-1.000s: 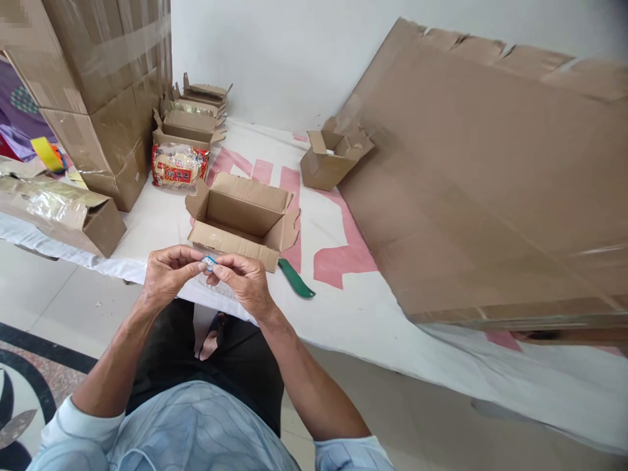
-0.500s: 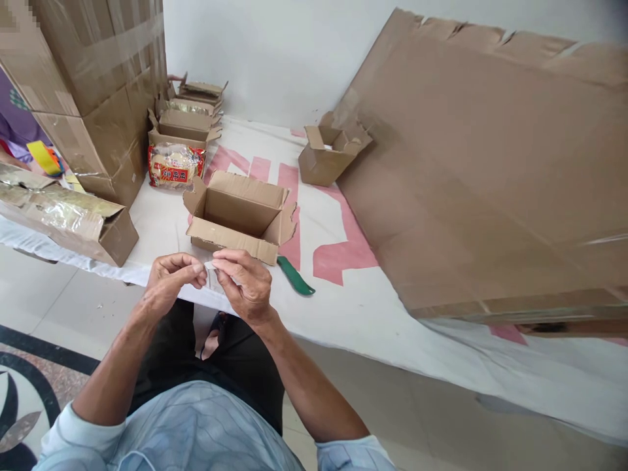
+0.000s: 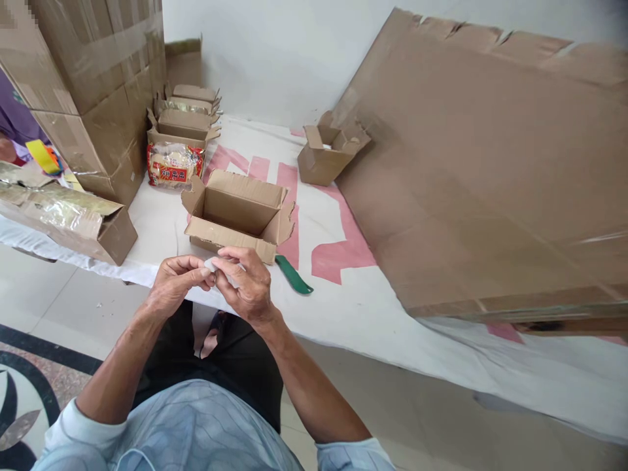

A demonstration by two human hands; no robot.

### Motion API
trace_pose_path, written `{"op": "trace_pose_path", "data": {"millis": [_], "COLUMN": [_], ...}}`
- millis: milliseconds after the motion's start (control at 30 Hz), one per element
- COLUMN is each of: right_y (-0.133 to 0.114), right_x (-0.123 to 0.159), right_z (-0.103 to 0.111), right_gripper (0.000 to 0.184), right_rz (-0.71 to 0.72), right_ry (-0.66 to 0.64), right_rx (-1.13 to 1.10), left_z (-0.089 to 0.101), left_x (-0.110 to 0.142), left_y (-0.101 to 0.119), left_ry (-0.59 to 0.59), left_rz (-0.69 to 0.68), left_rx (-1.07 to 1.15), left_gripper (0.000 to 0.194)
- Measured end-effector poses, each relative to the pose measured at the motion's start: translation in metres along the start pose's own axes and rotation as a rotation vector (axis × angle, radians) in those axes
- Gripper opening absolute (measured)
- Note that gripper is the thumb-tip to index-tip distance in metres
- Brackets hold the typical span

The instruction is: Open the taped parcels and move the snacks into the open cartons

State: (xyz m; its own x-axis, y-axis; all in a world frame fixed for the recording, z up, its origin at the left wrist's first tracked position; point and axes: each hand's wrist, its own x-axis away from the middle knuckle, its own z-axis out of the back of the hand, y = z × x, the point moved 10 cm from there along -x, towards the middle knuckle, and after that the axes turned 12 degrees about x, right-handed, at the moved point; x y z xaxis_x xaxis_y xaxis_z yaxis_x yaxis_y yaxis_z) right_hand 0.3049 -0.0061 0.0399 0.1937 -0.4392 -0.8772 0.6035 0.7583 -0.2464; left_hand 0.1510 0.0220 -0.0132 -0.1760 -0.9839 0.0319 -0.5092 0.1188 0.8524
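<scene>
Above the table's front edge, my left hand (image 3: 177, 282) and my right hand (image 3: 246, 282) meet fingertip to fingertip. Both pinch a small whitish piece (image 3: 210, 264), thin like a bit of paper or a label; its exact kind cannot be made out. Just beyond them an open small cardboard box (image 3: 240, 208) stands with its flaps up and nothing visible inside. A green-handled knife (image 3: 293, 275) lies right of my right hand, its far end by the box; no blade shows.
A red-and-clear food packet (image 3: 175, 165) leans on a row of open boxes (image 3: 184, 124). Stacked cartons (image 3: 105, 98) rise at left, beside a long taped box (image 3: 73, 212) and yellow tape (image 3: 43, 157). Another open box (image 3: 324, 160) touches a large cardboard panel (image 3: 490, 176).
My hands have drawn slightly closer together, and more of the white piece shows. A cardboard box now stands behind the back row, where another person's hand was visible earlier.
</scene>
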Motion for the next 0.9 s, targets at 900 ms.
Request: {"op": "trace_pose_path", "data": {"millis": [900], "right_y": [0.003], "right_x": [-0.006], "right_z": [-0.011], "right_gripper": [0.005], "right_rz": [-0.286], "right_ry": [-0.186], "right_rx": [-0.445], "left_z": [0.001], "left_x": [0.0], "left_y": [0.009], "left_ry": [-0.143], "left_rz": [-0.115], "left_rx": [-0.136], "left_gripper": [0.044]}}
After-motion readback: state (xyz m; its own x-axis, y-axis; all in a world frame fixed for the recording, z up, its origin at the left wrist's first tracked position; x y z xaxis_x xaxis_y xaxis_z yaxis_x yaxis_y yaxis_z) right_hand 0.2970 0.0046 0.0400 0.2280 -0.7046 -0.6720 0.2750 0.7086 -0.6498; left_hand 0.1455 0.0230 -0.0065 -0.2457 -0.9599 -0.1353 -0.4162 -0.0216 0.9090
